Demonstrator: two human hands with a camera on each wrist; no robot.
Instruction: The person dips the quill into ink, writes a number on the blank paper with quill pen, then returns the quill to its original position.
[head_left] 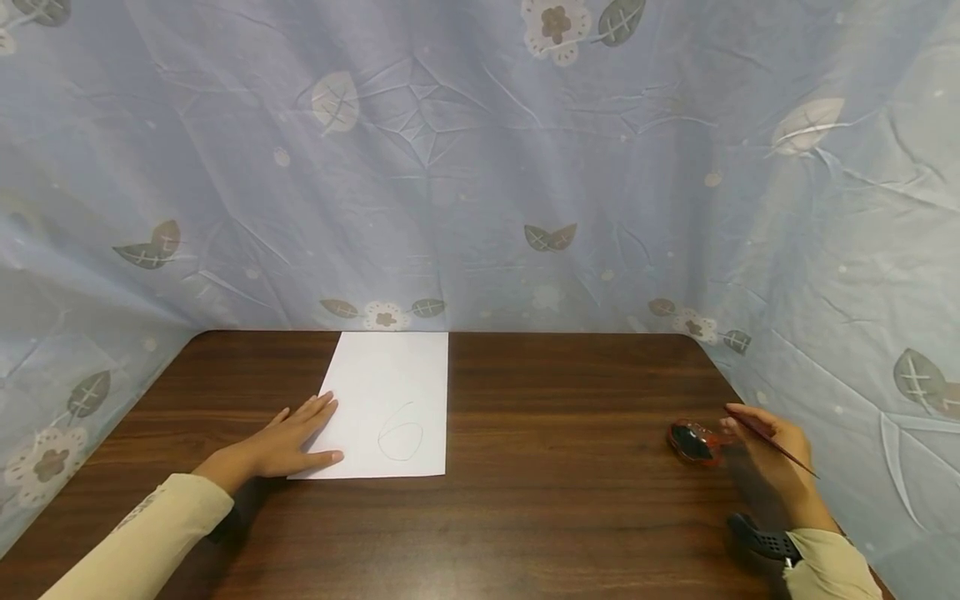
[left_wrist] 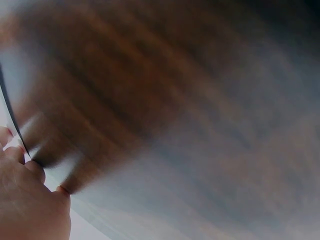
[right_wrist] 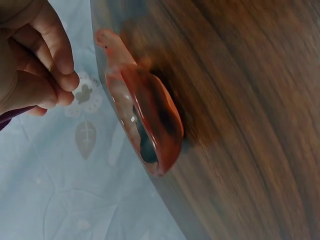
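My left hand (head_left: 288,442) lies with spread fingers on the left edge of a white sheet of paper (head_left: 375,367). A "6" (head_left: 401,440) is drawn in thin line on the sheet's lower right. In the left wrist view, only part of the left hand (left_wrist: 30,200) appears, at the lower left. My right hand (head_left: 780,454) pinches a thin dark-red stick (head_left: 791,457), tapered like a paintbrush handle; its other end is hard to make out. Just left of that hand sits a small translucent red dish (right_wrist: 167,120) with a short handle, holding dark liquid (right_wrist: 145,142).
The brown wooden table (head_left: 555,517) runs under everything, its right edge close to the right hand. A pale blue curtain (head_left: 480,208) with leaves and flowers hangs behind and along both sides. A black band (head_left: 765,542) sits on the right wrist.
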